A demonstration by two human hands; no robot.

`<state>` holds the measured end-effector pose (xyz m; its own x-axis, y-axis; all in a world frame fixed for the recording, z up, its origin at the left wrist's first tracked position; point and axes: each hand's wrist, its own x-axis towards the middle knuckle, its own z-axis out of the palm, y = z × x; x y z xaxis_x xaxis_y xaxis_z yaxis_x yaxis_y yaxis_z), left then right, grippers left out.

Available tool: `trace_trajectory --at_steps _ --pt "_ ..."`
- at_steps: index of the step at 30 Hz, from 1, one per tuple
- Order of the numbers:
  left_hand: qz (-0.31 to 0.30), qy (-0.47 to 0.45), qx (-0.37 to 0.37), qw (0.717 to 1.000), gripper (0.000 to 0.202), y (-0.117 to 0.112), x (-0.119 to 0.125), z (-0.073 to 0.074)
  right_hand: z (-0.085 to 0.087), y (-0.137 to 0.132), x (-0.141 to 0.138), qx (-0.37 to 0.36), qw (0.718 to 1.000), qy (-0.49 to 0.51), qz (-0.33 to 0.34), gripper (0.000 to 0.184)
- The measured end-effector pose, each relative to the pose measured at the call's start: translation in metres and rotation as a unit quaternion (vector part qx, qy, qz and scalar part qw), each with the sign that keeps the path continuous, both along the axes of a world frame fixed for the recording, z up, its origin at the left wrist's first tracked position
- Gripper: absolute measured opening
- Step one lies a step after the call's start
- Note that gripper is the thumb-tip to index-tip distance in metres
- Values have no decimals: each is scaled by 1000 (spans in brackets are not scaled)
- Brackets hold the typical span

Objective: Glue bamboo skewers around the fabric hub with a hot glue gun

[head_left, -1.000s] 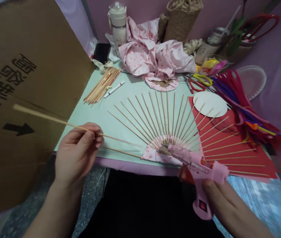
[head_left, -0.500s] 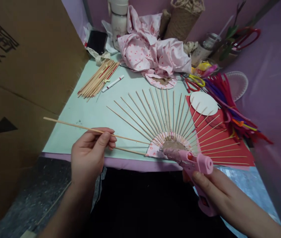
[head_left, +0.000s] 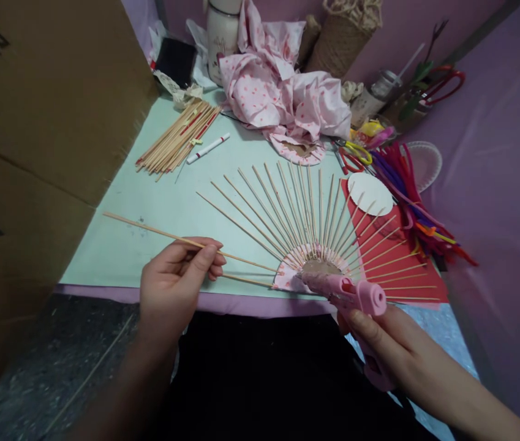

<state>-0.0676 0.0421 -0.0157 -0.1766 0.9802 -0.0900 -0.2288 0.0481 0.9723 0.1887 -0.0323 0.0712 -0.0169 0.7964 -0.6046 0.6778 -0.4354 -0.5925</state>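
My left hand (head_left: pixel 174 286) pinches a long bamboo skewer (head_left: pixel 149 228), its far end pointing left over the pale green mat (head_left: pixel 158 196) and its near end reaching the fan's hub. My right hand (head_left: pixel 391 346) grips a pink glue gun (head_left: pixel 356 300) whose nozzle rests at the semicircular pink-patterned hub (head_left: pixel 308 272). Several skewers (head_left: pixel 287 208) radiate from that hub in a fan shape, some lying over a red paper sheet (head_left: pixel 402 257).
A bundle of loose skewers (head_left: pixel 177 138) and a white marker (head_left: pixel 207 148) lie at the back left. Pink cloth (head_left: pixel 282 92), scissors (head_left: pixel 354 156), a white paper disc (head_left: pixel 370 193) and coloured pipe cleaners (head_left: pixel 418 202) fill the back and right. A big cardboard box (head_left: pixel 34 122) stands left.
The view has swung left and down. The skewer in my left hand has dropped lower and now lies nearly flat toward the hub. The glue gun stays at the hub.
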Motion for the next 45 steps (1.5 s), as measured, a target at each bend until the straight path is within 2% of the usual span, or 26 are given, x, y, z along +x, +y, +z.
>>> trace_trajectory --at_steps 4,9,16,20,24,41,45 --pt "-2 -6 5 1000 8 1 -2 -2 0 0 -1 -14 1000 12 -11 50" --pt "-1 -7 6 1000 7 0 -3 -3 -1 4 -2 9 1000 -14 -1 53" --pt "4 -7 -1 1000 6 -1 -4 -3 3 7 -7 -20 1000 1 -18 55" --pt "9 -5 -1 1000 7 0 -4 -4 6 9 -10 -32 999 12 -6 58" --pt "8 -6 -1 1000 7 0 -4 -4 7 12 -12 -38 999 14 9 54" --pt "16 15 -16 1000 11 1 -5 -1 4 15 -16 -8 1000 23 11 53" --pt "18 11 -12 1000 10 1 -6 -1 3 17 -16 -9 999 20 34 54"
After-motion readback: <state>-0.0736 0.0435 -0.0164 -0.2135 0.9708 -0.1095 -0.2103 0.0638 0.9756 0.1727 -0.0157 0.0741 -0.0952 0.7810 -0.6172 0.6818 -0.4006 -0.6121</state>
